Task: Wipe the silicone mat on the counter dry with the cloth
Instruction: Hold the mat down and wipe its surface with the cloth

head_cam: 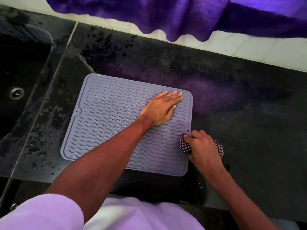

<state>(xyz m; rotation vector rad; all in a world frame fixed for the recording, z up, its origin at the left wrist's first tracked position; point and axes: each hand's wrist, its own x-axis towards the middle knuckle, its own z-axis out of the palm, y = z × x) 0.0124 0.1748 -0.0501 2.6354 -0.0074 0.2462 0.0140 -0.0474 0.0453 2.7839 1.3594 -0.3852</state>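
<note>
On the desk: the silicone mat [108, 113] is lying flat on the dark desk [249, 113], just beside the sink [21, 72], with its front edge sitting near the front of the desk.
Left hand: the left hand [159, 110] is pressing palm-down on the far right part of the mat, its fingers [172, 97] lying straight and together and holding nothing. It seems to be pinning the mat in place.
Right hand: the right hand [202, 146] is gripping the checked cloth [185, 147], fingers curled round the bunched fabric. The cloth is touching the mat's right edge, just below the small holed tab [187, 130], and is poking out on both sides of the hand.
Step in hand: the wiping looks to be happening at the right border, with most of the ridged surface not yet under the cloth.
Next move: it is calling for a firm sweep leftward along the wavy grooves, so that the fabric is reaching down between the ridges. The bracing hand will need shifting too, so the patch beneath it gets wiped.
Moisture: droplets [38, 146] are beading on the desk between mat and sink. How wet the mat itself is cannot be told.
Writing: no brand, label or lettering is showing on the mat, the cloth or the desk.
Behind: a purple curtain [182, 17] is hanging over the desk's far edge.
</note>
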